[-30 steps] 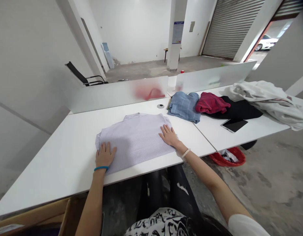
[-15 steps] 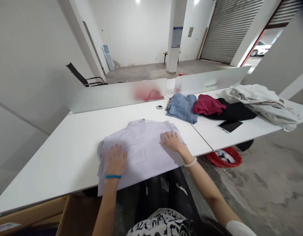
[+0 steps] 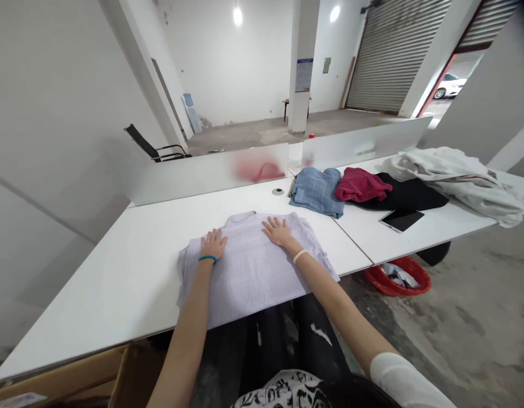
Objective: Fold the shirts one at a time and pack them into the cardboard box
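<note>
A pale lilac striped shirt (image 3: 248,272) lies folded on the white table (image 3: 117,283), its near edge hanging over the table's front. My left hand (image 3: 213,245) rests flat and open on the shirt's far left part, a blue band on the wrist. My right hand (image 3: 277,231) lies flat and open on the far middle of the shirt, close to the collar, with a white bead bracelet on the wrist. Neither hand grips the cloth.
To the right lie a folded blue garment (image 3: 316,191), a red one (image 3: 360,185), a black one (image 3: 404,195), a dark tablet (image 3: 401,220) and a heap of whitish cloth (image 3: 452,175). A red basket (image 3: 397,277) stands on the floor. Frosted dividers (image 3: 211,173) line the table's back.
The shirt has been dragged toward me so its near edge overhangs the table. Both hands have slid from its sides up to its far part near the collar.
</note>
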`<state>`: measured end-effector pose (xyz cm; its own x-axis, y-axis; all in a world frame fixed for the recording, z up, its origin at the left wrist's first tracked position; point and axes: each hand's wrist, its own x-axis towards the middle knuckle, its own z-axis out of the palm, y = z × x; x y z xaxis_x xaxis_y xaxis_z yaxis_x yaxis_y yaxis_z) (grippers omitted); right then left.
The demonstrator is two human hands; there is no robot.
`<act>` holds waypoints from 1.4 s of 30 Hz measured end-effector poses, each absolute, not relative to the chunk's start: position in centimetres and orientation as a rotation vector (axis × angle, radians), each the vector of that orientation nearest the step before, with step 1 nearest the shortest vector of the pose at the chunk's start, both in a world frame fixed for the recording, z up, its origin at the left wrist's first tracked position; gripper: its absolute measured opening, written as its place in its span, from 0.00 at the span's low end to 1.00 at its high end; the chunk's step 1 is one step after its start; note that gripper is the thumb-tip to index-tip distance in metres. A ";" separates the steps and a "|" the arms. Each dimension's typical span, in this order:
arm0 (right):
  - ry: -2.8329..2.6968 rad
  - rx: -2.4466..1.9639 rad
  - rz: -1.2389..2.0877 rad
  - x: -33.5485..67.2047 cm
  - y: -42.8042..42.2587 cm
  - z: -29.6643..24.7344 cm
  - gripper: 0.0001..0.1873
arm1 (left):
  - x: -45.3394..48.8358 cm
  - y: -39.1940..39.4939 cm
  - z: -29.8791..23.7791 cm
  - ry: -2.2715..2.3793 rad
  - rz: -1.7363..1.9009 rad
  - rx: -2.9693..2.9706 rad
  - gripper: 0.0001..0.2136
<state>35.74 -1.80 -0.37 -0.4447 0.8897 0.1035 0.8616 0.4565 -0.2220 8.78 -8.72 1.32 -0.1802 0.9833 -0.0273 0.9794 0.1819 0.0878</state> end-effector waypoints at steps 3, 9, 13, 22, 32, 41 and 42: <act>-2.365 -1.700 0.219 38.4 -0.5 -0.5 0.29 | 5.9 -8.5 2.1 2.451 0.054 1.871 0.30; -2.210 -1.734 0.319 38.8 -0.2 -0.6 0.28 | 11.2 -10.7 3.1 2.546 0.104 1.926 0.27; -2.036 -1.673 0.446 39.2 0.2 1.0 0.27 | 21.3 -17.6 1.5 1.809 0.320 2.716 0.27; -1.300 -1.294 0.961 48.8 -9.0 3.5 0.37 | 26.6 -22.4 0.0 1.336 0.270 2.864 0.23; -0.696 -1.311 1.523 47.3 -24.1 -4.3 0.36 | 25.6 -22.0 2.7 1.363 0.469 2.458 0.21; -0.320 -0.924 1.369 42.5 -21.4 -0.4 0.27 | 24.6 -23.7 3.7 1.191 0.346 2.415 0.23; -0.312 -0.921 1.346 42.1 -21.2 -0.3 0.27 | 24.3 -23.3 3.8 1.187 0.309 2.433 0.24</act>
<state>42.11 -21.23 -0.32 0.2458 0.9209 -0.3025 -0.6938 -0.0508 -0.7184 24.25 -23.27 3.79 0.6119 0.7907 0.0175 0.6989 -0.5510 0.4560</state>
